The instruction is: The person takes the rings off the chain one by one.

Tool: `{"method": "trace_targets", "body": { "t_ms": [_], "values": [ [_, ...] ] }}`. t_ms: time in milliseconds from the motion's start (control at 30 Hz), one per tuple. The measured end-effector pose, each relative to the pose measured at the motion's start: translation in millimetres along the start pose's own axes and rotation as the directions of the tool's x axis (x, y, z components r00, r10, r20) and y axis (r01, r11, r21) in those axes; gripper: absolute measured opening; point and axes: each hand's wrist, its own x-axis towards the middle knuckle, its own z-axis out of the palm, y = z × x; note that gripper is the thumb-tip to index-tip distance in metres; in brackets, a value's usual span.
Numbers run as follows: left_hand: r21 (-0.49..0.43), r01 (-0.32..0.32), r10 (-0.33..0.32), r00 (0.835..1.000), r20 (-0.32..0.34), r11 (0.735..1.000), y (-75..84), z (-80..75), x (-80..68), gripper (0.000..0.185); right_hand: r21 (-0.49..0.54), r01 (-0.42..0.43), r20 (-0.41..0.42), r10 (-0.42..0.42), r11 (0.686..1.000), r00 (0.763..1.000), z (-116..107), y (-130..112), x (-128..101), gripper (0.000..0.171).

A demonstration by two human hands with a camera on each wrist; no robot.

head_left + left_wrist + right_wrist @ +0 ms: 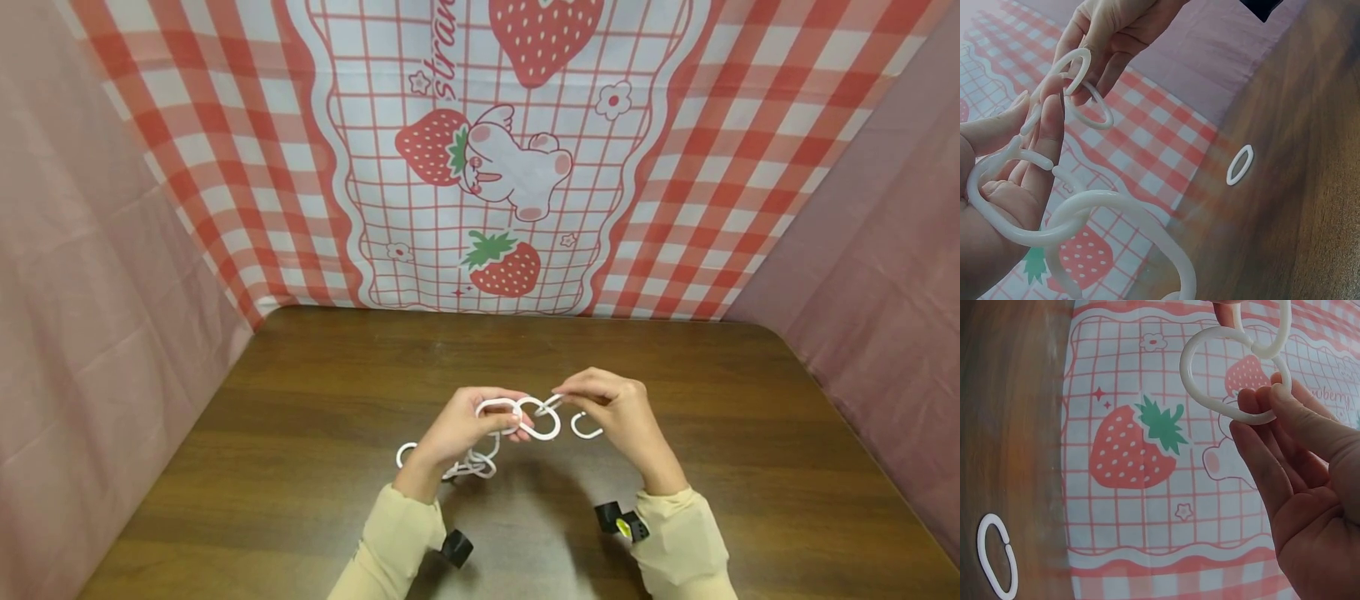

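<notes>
My left hand [459, 423] pinches a chain of white plastic links between thumb and fingers. One oval link [557, 427] of it sticks out to the right of the fingertips. From that link extends another white link [1186, 375], which my right hand [621, 408] pinches between thumb and fingers; in the right wrist view the two links are hooked together. More joined links [1175, 250] hang below the left palm in the left wrist view. In the head view the lower chain [480, 468] is partly hidden behind the left hand and wrist.
A loose white C-shaped link [576, 427] lies on the brown wooden table [315, 392], just left of the right hand in the head view. Behind the table hangs a strawberry-print cloth [465, 275], with pink curtains [112, 275] at both sides.
</notes>
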Motion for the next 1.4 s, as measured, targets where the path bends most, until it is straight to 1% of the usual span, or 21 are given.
{"method": "trace_targets", "body": {
  "t_ms": [133, 233, 333, 433, 500, 567, 633, 700, 767, 833, 867, 933, 1000, 1100, 1200, 1300, 1400],
  "values": [
    [0.003, 0.012, -0.012, 1.0, -0.005, 1.0, -0.1, -0.4, -0.1, 0.035, -0.026, 0.026, -0.002, -0.026, 0.999, 1.0, 0, 0, 1, 0.025],
    [0.005, 0.012, -0.012, 1.0, -0.004, 1.0, -0.2, -0.5, -0.1, 0.035, -0.047, 0.018, -0.001, -0.018, 0.999, 1.0, -1, 0, 1, 0.025],
    [0.007, 0.004, -0.004, 1.0, -0.003, 1.0, -0.1, -0.7, -0.2, 0.035, -0.051, -0.008, 0.0, 0.008, 0.999, 1.0, -2, 1, 0, 0.024],
    [0.004, -0.002, 0.002, 1.0, -0.006, 1.0, 0.2, -0.9, -0.4, 0.035, -0.035, -0.055, 0.016, 0.055, 0.998, 0.998, -3, 2, -1, 0.02],
    [-0.001, -0.007, 0.007, 1.0, -0.009, 1.0, 0.0, -0.8, -0.6, 0.034, -0.022, -0.116, 0.034, 0.117, 0.993, 0.993, -4, 2, -1, 0.017],
    [-0.008, -0.013, 0.013, 1.0, -0.011, 1.0, -0.4, -0.8, -0.8, 0.034, -0.006, -0.198, 0.057, 0.198, 0.98, 0.979, -6, 2, -1, 0.014],
    [-0.011, -0.022, 0.022, 1.0, -0.013, 1.0, -0.8, -0.8, -0.9, 0.033, 0.02, -0.299, 0.081, 0.296, 0.954, 0.952, -8, 2, 0, 0.011],
    [-0.013, -0.032, 0.032, 0.999, -0.013, 0.999, -0.7, -0.7, -1.1, 0.032, 0.081, -0.407, 0.122, 0.397, 0.91, 0.91, -10, 2, 1, 0.012],
    [-0.015, -0.038, 0.038, 0.999, -0.014, 0.999, -0.8, -0.9, -1.2, 0.032, 0.161, -0.511, 0.167, 0.487, 0.844, 0.857, -11, 2, 1, 0.017],
    [-0.014, -0.038, 0.038, 0.999, -0.017, 0.999, -0.6, -0.9, -1.2, 0.032, 0.242, -0.594, 0.211, 0.556, 0.767, 0.804, -12, 3, 1, 0.022],
    [-0.014, -0.037, 0.036, 0.999, -0.019, 0.999, -0.5, -0.9, -1.2, 0.032, 0.281, -0.622, 0.231, 0.578, 0.731, 0.783, -12, 3, 1, 0.025],
    [-0.015, -0.03, 0.03, 0.999, -0.024, 0.999, -0.5, -0.9, -1.2, 0.032, 0.331, -0.66, 0.257, 0.609, 0.674, 0.75, -13, 4, 0, 0.029],
    [-0.012, -0.027, 0.026, 0.999, -0.029, 1.0, -0.2, -0.8, -1.1, 0.032, 0.362, -0.68, 0.277, 0.623, 0.637, 0.731, -13, 6, -1, 0.032],
    [-0.01, -0.033, 0.033, 0.999, -0.027, 0.999, -0.3, -0.9, -0.9, 0.032, 0.381, -0.699, 0.295, 0.636, 0.606, 0.713, -14, 8, -2, 0.031],
    [-0.005, -0.043, 0.043, 0.999, -0.021, 0.999, -0.8, -0.9, -0.3, 0.032, 0.389, -0.71, 0.301, 0.647, 0.587, 0.7, -14, 11, -4, 0.026],
    [-0.004, -0.047, 0.047, 0.999, -0.024, 0.999, -1.4, -1.1, 0.4, 0.032, 0.39, -0.717, 0.294, 0.66, 0.577, 0.691, -12, 14, -5, 0.023],
    [-0.007, -0.043, 0.042, 0.998, -0.036, 0.999, -1.2, -1.3, 0.8, 0.032, 0.368, -0.726, 0.29, 0.67, 0.581, 0.683, -10, 18, -7, 0.027]
  ]
}}
